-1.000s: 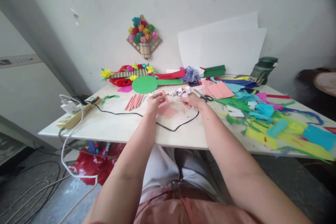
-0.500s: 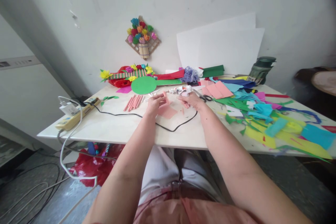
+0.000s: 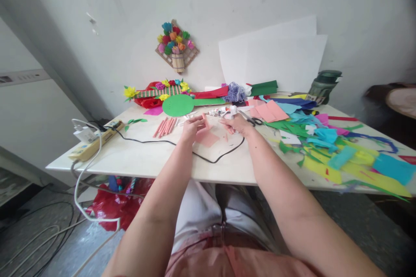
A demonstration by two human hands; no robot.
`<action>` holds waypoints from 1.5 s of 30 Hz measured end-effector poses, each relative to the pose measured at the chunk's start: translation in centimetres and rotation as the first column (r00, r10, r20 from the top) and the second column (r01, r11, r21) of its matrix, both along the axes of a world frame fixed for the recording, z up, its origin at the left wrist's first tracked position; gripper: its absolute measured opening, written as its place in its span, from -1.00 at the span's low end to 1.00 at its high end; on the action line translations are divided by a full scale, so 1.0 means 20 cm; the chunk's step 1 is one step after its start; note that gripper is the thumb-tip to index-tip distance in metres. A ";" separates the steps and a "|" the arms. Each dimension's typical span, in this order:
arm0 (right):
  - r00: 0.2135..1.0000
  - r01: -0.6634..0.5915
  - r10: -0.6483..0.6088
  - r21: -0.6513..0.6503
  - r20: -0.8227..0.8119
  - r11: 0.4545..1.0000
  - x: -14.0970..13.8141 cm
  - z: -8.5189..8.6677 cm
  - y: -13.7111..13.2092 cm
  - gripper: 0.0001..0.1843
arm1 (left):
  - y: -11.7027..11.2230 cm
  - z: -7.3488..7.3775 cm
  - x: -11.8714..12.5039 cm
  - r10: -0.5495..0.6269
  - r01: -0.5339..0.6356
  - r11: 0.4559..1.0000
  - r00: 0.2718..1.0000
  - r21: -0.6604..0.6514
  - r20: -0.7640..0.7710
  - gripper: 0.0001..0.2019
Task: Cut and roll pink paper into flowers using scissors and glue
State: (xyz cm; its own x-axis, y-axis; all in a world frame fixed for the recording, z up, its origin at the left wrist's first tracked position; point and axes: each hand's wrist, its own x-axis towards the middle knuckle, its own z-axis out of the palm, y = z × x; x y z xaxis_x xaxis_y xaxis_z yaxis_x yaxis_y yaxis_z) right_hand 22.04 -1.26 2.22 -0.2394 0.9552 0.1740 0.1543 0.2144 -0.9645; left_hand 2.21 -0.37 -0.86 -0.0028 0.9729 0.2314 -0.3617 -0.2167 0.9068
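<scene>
Several slim pink rolls (image 3: 165,127) lie near the bent left fingers (image 3: 196,120).

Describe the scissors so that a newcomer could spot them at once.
On the white table, find the right hand. Between it and the pink sheets to its right lie the scissors. Their dark looped handles set them apart from those sheets and the green scraps nearby.

White table (image 3: 136,158): pink rolls (image 3: 165,127), paper scraps (image 3: 326,135).
</scene>
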 end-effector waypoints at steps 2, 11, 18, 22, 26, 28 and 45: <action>1.000 -0.003 0.003 -0.005 0.010 1.000 0.00 0.01 -0.01 -0.61 | 0.01 0.00 0.00 0.015 -0.015 1.000 1.000 0.002 0.012 -0.72; 0.998 -0.026 0.027 -0.014 0.050 1.000 0.00 0.01 -0.02 -0.64 | 0.03 -0.01 -0.02 0.046 -0.047 0.999 0.996 0.010 0.083 -0.67; 0.994 -0.026 0.027 -0.013 0.102 1.000 0.00 0.02 -0.03 -0.65 | 0.02 0.00 -0.03 0.058 -0.062 0.997 0.992 0.035 0.112 -0.70; 0.994 -0.042 0.043 -0.012 0.097 0.999 0.00 0.01 -0.03 -0.70 | 0.01 0.01 -0.03 0.086 -0.091 0.995 0.988 0.035 0.131 -0.71; 0.994 -0.020 0.021 -0.008 0.104 1.000 -0.01 0.02 -0.03 -0.69 | 0.01 0.02 -0.02 0.075 -0.081 0.996 0.989 0.041 0.125 -0.71; 0.994 -0.006 0.007 -0.004 0.109 1.000 -0.01 0.03 -0.04 -0.67 | 0.01 0.01 -0.02 0.058 -0.063 0.997 0.992 0.043 0.112 -0.71; 0.992 0.027 -0.028 0.013 0.122 1.000 -0.02 0.06 -0.06 -0.63 | 0.01 0.01 -0.03 0.033 -0.038 0.998 0.993 0.045 0.116 -0.69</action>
